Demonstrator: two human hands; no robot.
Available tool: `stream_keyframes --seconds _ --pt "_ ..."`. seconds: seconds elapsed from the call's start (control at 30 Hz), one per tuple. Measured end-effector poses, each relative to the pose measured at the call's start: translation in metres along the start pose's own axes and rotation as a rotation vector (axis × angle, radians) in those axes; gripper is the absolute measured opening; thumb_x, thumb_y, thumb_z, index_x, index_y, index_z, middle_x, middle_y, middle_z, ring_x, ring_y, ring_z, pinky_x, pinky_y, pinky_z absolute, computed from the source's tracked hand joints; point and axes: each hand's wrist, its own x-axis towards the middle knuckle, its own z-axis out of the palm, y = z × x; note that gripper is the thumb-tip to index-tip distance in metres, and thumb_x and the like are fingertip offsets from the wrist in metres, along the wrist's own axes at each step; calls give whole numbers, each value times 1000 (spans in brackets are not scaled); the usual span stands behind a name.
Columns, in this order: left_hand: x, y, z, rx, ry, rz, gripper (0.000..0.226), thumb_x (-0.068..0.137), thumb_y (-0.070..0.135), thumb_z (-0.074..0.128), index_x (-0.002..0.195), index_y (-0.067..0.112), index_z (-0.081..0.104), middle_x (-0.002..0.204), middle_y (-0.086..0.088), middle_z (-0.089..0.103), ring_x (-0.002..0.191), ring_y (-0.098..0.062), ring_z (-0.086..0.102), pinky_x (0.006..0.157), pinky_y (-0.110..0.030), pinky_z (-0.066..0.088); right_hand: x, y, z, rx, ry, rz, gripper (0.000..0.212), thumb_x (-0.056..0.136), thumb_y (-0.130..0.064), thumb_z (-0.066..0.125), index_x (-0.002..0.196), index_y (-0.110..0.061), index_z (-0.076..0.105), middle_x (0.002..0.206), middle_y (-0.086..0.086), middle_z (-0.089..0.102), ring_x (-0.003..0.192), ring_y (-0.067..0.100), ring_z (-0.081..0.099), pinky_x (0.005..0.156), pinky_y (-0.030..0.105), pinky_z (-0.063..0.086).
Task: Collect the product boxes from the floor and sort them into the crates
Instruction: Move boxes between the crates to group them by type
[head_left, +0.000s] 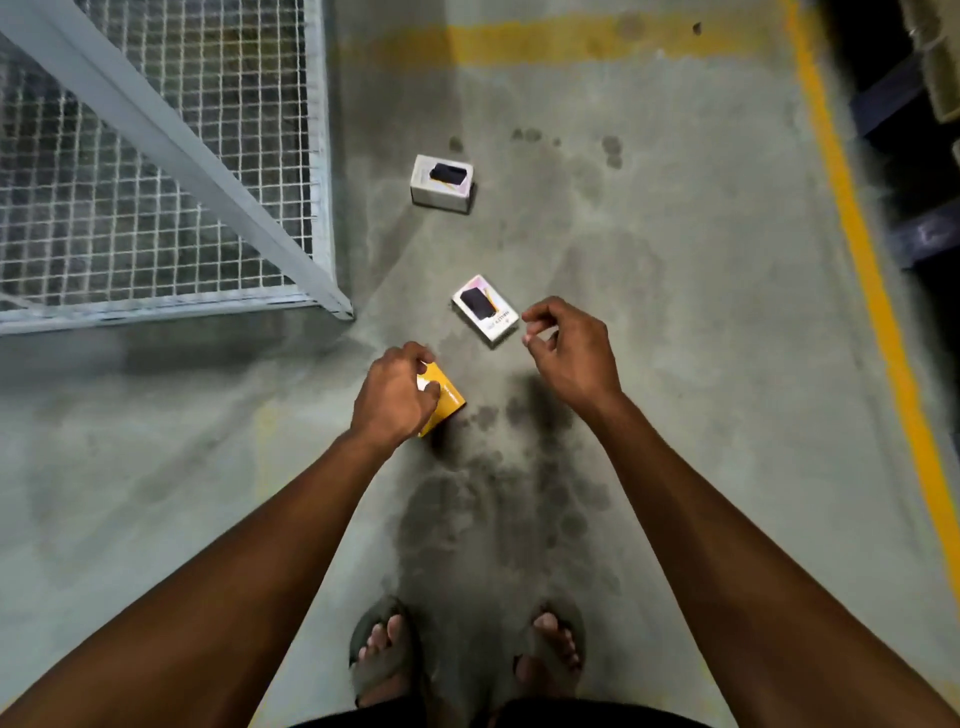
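The person stands on a grey concrete floor (675, 364) and looks down along both bare forearms, which reach forward from the bottom corners of the view and come closer together toward the hands. The left hand (392, 397) is turned with its back up, the knuckles bent, and its fingers and thumb are curled round a yellow box (445, 396), which it holds tilted above the floor; only the right part of this box shows past the fingers. The right hand (569, 353) hangs in the air a little farther forward, wrist slightly bent, its fingers loosely curled with the thumb and forefinger tips close together, and it holds nothing. Just beside its fingertips, to the left of them, a white box (485, 310) with a dark product picture lies flat on the floor, turned at an angle (I cannot tell if the fingers touch it, they seem apart from it). A second white box (442, 183) of the same kind lies farther ahead on the floor, well apart from both hands. To the left stands a wire mesh cage (156, 182) with a pale metal frame, its corner near the boxes. A yellow painted line (857, 234) runs along the right side of the floor, and another faded one crosses at the top. Below, two feet in sandals (387, 654) stand on a dark stained patch of the concrete.
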Motion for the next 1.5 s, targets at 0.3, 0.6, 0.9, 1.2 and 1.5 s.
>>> stream_keyframes --seconds 0.3,0.6,0.9,1.2,1.5 --pt "81 -62 78 326 -136 -22 85 77 58 83 146 28 45 144 -7 45 136 -34 42 102 -53 51 97 77 85 -235 -66 -79 32 86 -36 76 114 -31 60 109 -11 64 100 18 62 78 37 52" --pt "103 -61 107 797 -420 39 150 45 80 89 160 41 2 169 -7 -4 152 -50 9 104 -78 36 125 95 137 -704 -242 -149 93 77 -68 76 144 -18 36 142 13 44 123 37 51 90 47 50" --pt "108 -77 134 962 -393 45 152 44 66 96 157 46 -3 166 -11 -12 145 -64 4 93 -86 35 147 96 158 -736 -322 -58 97 83 -65 74 152 -19 23 145 22 41 129 43 51 102 51 43" --pt "136 -67 96 659 -304 -49 138 45 72 92 155 42 15 165 -2 0 146 -54 12 97 -71 44 157 90 169 -620 -351 59 91 86 -54 69 154 -21 19 139 23 47 123 44 55 96 46 47" --pt "84 -21 58 -306 86 -237 111 49 68 87 140 39 31 139 1 31 133 -22 41 117 -47 37 122 43 112 366 -97 494 62 82 -73 51 120 -25 62 117 8 71 108 34 68 87 47 60"
